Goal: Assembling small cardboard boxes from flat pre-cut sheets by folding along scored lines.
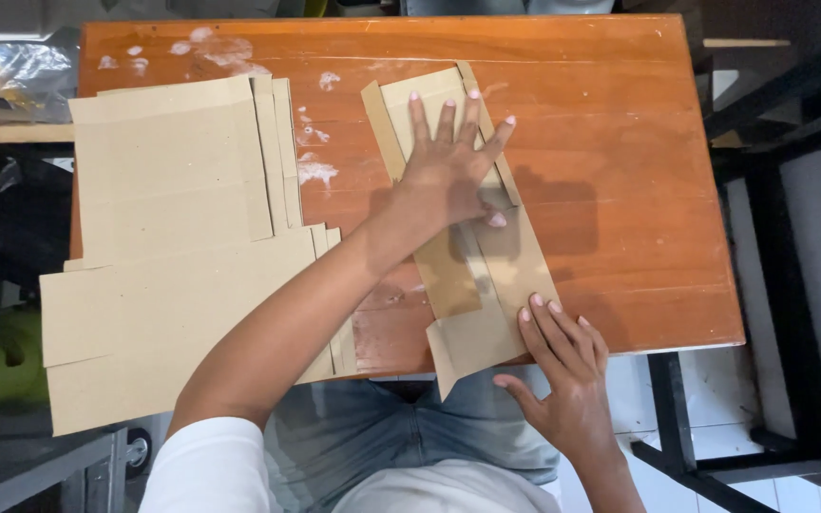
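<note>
The person wore a white top; its short sleeve (203, 467) showed at seven o'clock, ending above the elbow and leaving the forearm bare. More of the same white cloth lay at six o'clock, over the belly. Below the table edge, faded blue jeans (372, 427) covered the lap, with soft creases across the fabric. The left hand (448, 171) and the right hand (567, 370) were bare, without rings, watch or gloves. The nails were short and plain. The right forearm at five o'clock was bare too.
</note>
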